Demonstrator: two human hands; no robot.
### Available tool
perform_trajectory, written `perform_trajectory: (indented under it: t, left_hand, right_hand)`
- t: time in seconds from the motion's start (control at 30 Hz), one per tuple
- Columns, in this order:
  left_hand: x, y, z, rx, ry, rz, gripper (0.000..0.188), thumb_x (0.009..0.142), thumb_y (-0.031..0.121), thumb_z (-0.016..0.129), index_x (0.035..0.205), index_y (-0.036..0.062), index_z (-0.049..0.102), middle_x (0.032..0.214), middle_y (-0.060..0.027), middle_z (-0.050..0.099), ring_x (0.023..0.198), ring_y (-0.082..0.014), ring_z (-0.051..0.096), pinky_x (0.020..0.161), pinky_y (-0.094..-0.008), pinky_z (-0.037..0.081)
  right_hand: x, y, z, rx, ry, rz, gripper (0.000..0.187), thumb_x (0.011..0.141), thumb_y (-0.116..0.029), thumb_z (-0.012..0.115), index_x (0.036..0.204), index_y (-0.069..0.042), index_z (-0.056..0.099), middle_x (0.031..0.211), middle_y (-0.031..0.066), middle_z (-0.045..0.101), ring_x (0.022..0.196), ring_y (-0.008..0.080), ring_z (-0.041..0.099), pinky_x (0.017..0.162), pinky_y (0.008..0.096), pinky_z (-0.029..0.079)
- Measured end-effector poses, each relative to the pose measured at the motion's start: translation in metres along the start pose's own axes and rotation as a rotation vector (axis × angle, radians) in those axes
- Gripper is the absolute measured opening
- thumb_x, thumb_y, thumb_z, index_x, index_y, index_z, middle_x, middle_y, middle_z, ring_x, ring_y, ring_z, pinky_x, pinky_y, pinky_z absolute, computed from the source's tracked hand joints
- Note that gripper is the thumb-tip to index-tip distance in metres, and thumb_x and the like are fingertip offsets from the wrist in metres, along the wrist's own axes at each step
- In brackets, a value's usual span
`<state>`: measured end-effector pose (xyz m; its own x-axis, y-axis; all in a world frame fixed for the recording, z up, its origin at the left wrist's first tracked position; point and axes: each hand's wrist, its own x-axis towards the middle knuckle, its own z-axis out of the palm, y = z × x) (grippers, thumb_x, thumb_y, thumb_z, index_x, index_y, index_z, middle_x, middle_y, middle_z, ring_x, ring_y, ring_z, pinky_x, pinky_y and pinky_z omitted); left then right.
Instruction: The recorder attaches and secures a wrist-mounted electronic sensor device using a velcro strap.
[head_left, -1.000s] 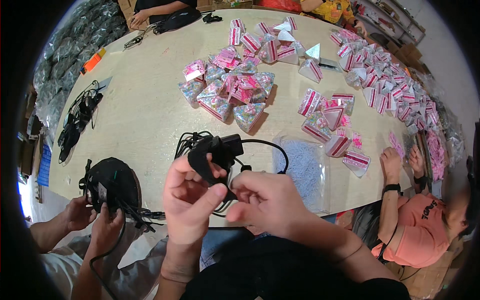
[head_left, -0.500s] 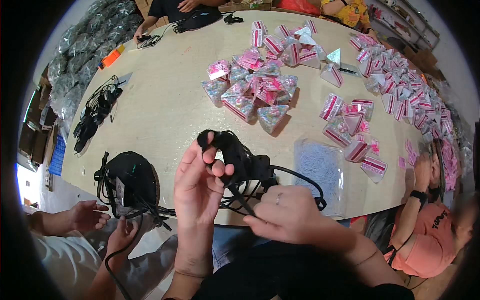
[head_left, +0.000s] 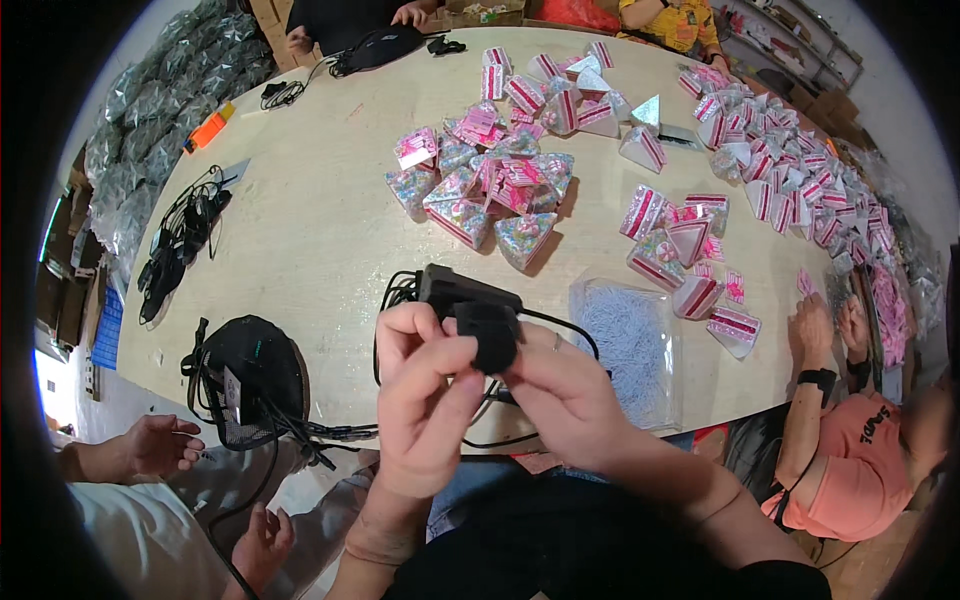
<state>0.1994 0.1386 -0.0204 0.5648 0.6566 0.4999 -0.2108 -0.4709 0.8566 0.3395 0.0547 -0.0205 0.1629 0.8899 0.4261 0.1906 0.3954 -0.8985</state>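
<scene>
My hands meet over a black strap [head_left: 490,343] near the edge of a pale table [head_left: 290,215]; half a second ago my right hand [head_left: 572,402] was drawn off to the lower right, a dark strip running from it to my left hand [head_left: 428,425], and now it has come back in beside it; my left thumb and fingers pinch the strap's left side, while my right fingertips close at its right edge, the exact grip hidden; a small black box [head_left: 465,290] sits just beyond my fingers with a black cable [head_left: 560,323] trailing right, though I cannot tell whether it rests on the wood; with both hands on the strap again, I judge the handling to have gone from pulling to close fingertip adjusting; at my left, a co-worker's hand [head_left: 165,446] hangs open, away from the black mesh bag [head_left: 258,365] it was touching a second ago.
</scene>
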Motion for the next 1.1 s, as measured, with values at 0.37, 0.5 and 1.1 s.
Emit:
perform_trajectory:
  t: [0.37, 0.5, 1.1]
  left_hand:
    - [-0.018, 0.023, 0.022, 0.237, -0.053, 0.177, 0.025, 0.072, 0.0, 0.07, 0.094, 0.0093, 0.063, 0.135, -0.019, 0.02, 0.127, -0.0381, 0.032, 0.104, -0.0431, 0.031]
    - [-0.024, 0.009, 0.017, 0.3, -0.014, 0.148, 0.019, 0.076, 0.007, 0.07, 0.094, 0.0074, 0.061, 0.13, -0.0187, 0.027, 0.126, -0.0371, 0.034, 0.105, -0.044, 0.03]
    - [-0.037, -0.012, 0.035, 0.081, -0.012, 0.237, 0.008, 0.083, 0.011, 0.065, 0.088, 0.0062, 0.062, 0.123, -0.0159, 0.029, 0.106, -0.0261, 0.043, 0.084, -0.0336, 0.041]
  right_hand:
    - [0.02, 0.003, 0.0, -0.433, -0.053, -0.349, 0.053, 0.083, -0.011, 0.058, 0.135, -0.013, 0.051, 0.14, 0.0159, 0.045, 0.102, 0.0283, 0.063, 0.078, 0.031, 0.055]
    - [0.023, -0.001, -0.005, -0.449, -0.084, -0.346, 0.072, 0.083, -0.006, 0.06, 0.148, -0.014, 0.03, 0.145, 0.0225, 0.036, 0.117, 0.0297, 0.056, 0.087, 0.03, 0.051]
    - [0.02, 0.004, -0.002, 0.713, -0.166, -0.074, 0.078, 0.095, -0.01, 0.053, 0.151, -0.019, 0.0, 0.158, 0.0073, -0.008, 0.144, 0.0255, 0.012, 0.111, 0.0335, 0.025]
